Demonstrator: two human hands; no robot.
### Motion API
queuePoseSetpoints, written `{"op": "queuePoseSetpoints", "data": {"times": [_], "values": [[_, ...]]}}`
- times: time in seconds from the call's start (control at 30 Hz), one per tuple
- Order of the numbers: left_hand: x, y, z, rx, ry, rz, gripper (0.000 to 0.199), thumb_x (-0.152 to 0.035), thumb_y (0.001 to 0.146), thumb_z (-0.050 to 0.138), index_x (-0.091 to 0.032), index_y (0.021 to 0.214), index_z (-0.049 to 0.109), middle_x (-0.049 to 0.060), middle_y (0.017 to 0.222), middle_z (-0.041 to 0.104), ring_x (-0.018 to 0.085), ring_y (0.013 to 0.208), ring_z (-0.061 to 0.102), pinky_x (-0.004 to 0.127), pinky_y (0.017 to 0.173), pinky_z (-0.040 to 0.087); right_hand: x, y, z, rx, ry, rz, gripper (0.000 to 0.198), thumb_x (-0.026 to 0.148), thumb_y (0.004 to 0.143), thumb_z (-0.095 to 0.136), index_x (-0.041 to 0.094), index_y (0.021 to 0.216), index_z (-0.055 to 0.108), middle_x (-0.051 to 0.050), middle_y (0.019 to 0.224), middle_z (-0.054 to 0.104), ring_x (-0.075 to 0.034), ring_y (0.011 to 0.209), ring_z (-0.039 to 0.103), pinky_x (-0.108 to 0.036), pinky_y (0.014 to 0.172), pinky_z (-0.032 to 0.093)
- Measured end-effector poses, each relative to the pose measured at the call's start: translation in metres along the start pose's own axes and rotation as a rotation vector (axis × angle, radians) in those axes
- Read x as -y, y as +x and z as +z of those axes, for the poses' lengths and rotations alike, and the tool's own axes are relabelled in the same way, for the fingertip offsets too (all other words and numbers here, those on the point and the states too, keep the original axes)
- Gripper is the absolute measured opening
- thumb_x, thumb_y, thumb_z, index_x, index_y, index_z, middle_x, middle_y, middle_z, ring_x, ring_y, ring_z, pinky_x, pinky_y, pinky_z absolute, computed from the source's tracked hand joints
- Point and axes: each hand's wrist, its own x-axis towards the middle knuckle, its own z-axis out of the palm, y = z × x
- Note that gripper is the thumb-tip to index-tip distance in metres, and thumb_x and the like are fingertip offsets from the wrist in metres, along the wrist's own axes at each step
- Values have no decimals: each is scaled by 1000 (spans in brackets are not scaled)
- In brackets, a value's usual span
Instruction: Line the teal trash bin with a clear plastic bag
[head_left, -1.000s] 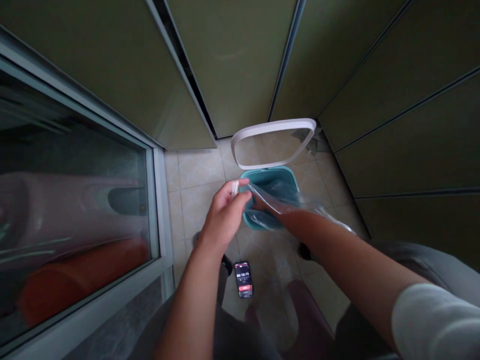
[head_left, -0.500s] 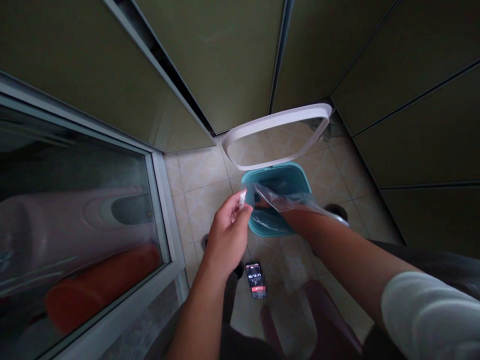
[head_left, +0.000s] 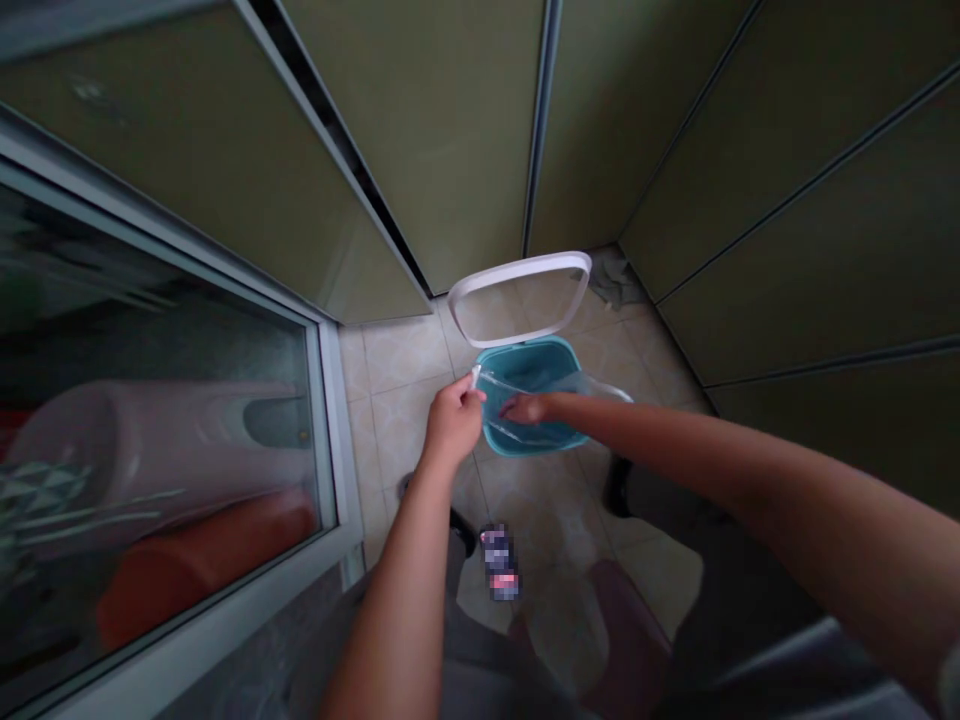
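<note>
A clear plastic bag (head_left: 592, 383) spans the mouth of a teal bin (head_left: 491, 440) that stands on the tiled floor. At the bin's left rim, my left hand (head_left: 454, 415) is closed, pinching the gathered edge of the bag. My right hand (head_left: 525, 407) is inside the bag, over the bin's opening. Its fingers point left and look loosely stretched, with nothing visible in them; the film and dim light blur them. Behind the bin, an off-white rim frame (head_left: 517, 268) stands tilted up.
A phone (head_left: 499, 562), partly pixelated, lies on the floor between my feet. Cabinet doors (head_left: 480, 150) close in behind and to the right. At left is a glass panel (head_left: 172, 400) with pink and orange items behind it. A grey cloth (head_left: 619, 280) lies in the back corner.
My right hand has come into clearer view inside the bag, its forearm now flatter across the bin. My left hand still pinches the bag's edge. The camera view has shifted and pulled back slightly.
</note>
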Motion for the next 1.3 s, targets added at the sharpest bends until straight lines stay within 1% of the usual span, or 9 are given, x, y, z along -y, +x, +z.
{"op": "queuePoseSetpoints", "data": {"times": [0.1,0.2,0.27,0.37,0.43,0.67,0.93,1.07,1.3], "values": [[10,0,-6,-18,56,12,34,-20,91,49,-14,109,76,7,96,78,18,80,68,25,73,49,-1,-11,-40,285,3,156,21,25,89,69,21,108,76,-6,94,76,-16,71,69,-29,72,56],[24,1,-10,-29,83,-31,34,-21,91,47,-14,109,76,7,97,78,16,74,67,24,66,46,-13,-26,-100,274,44,184,30,30,91,64,23,118,74,-10,110,77,-19,80,72,-32,73,57],[34,1,-11,-37,101,-65,34,-21,91,47,-14,108,76,7,97,78,16,72,67,23,63,45,-21,-36,-134,41,76,176,34,32,93,59,18,120,73,-14,111,76,-21,85,72,-33,74,57],[43,-1,-14,-49,152,-108,34,-21,91,48,-15,110,75,6,95,77,17,72,67,24,64,45,-26,-55,-158,-537,44,138,37,25,92,53,12,122,72,-16,112,75,-24,96,70,-32,81,55],[44,-7,-18,-75,222,-111,35,-21,92,50,-16,117,74,7,99,77,19,81,68,26,71,48,-25,-73,-155,-733,32,86,38,22,90,52,12,120,73,-14,113,75,-23,99,68,-30,84,53],[1,-54,-24,-507,617,268,44,-20,89,61,-22,133,67,13,131,60,30,122,55,40,107,43,-23,-137,-125,-507,-14,-89,34,19,90,55,14,118,73,-9,105,76,-19,90,68,-27,83,51],[-33,-54,15,-7,852,578,33,-14,93,53,-25,115,76,9,114,68,25,112,60,38,102,47,5,-131,-108,-735,-276,-270,28,19,89,58,18,111,76,-11,115,72,-22,103,67,-30,97,48],[-31,-22,24,134,981,496,34,-17,92,56,-23,120,75,10,119,69,26,114,63,38,102,49,18,-116,-87,-569,-289,-305,30,17,90,58,20,114,75,-8,116,75,-21,105,68,-27,96,49],[12,29,23,147,991,301,41,-24,95,53,-22,134,68,11,137,64,26,123,63,36,105,49,-12,-68,-78,-298,-411,-80,37,22,93,59,20,127,74,-9,132,71,-27,124,66,-32,104,49]]}}
